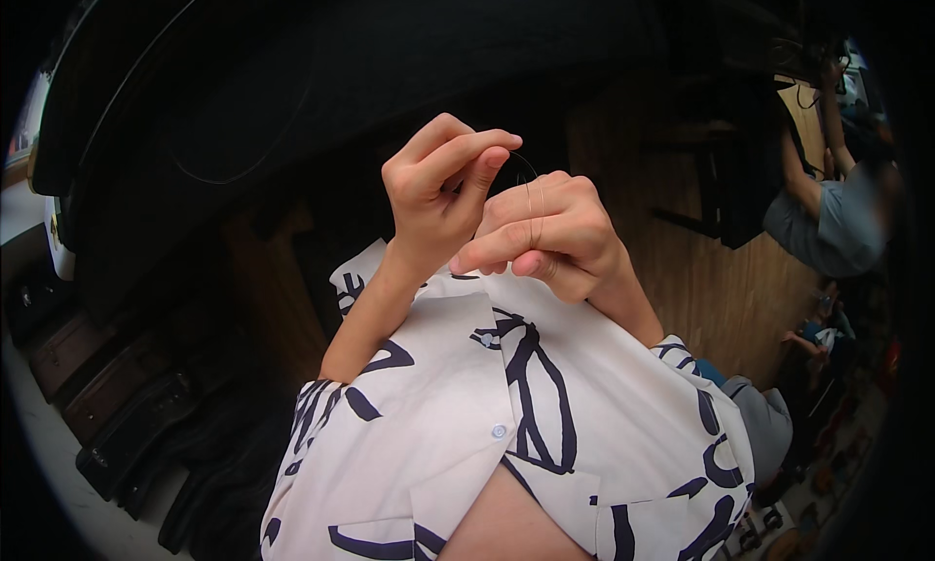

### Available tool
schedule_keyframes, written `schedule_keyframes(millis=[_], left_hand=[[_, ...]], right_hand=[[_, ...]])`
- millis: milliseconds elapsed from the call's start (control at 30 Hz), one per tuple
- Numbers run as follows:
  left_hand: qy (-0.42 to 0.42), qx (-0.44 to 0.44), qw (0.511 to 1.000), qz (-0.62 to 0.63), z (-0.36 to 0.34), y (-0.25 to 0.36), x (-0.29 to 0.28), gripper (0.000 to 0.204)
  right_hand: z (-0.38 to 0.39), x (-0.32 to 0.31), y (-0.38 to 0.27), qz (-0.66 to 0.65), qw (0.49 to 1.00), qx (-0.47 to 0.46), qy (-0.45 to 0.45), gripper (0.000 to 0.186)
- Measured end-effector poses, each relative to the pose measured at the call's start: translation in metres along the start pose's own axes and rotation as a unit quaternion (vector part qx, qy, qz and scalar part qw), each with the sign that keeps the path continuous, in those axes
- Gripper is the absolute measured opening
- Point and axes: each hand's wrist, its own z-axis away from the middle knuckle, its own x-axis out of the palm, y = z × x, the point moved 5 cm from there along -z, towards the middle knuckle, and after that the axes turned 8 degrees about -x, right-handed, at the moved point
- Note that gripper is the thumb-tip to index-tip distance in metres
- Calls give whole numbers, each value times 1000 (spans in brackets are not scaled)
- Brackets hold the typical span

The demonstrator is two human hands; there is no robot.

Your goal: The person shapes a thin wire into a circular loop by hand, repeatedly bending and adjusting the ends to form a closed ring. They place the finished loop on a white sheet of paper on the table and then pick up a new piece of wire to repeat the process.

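Note:
My left hand (438, 183) is raised in front of my chest, thumb and index finger closed in a pinch on a thin, dark string (527, 171). The string, wire-like in look, curves from that pinch over to my right hand (557, 232). There it passes in fine loops around the fingers. My right hand is curled, its thumb tucked under the index finger. The two hands are close together, the left one slightly higher. What the curled right fingers hold inside is hidden.
A large black surface (341, 84) spans the far side, with a thin pale line curving over it. Dark cases (136, 415) stand in a row at lower left. Wooden floor (711, 279) lies to the right, where another person in a grey top (828, 220) works.

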Motion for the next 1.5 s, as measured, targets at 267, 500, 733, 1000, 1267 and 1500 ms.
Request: schedule_keyframes(millis=[267, 500, 733, 1000, 1267, 1500], left_hand=[[-27, -26, 999, -36, 13, 0, 22, 3], [-120, 25, 990, -64, 17, 0, 25, 11], [-171, -46, 965, -195, 17, 15, 8, 6], [-95, 81, 961, -245, 8, 36, -9, 11], [-82, 154, 978, -112, 4, 34, -17, 9], [-83, 35, 995, -47, -4, 16, -18, 5]], right_hand=[[0, -7, -2, 102, 993, -46, 28, 15], [0, -20, 1, 177, 981, -46, 62, 15], [10, -41, 17, 420, 906, -1, 48, 7], [26, -30, 28, 273, 947, 152, -69, 25], [24, -18, 22, 112, 977, 144, -107, 36], [28, -28, 33, -83, 989, 117, 19, 46]])
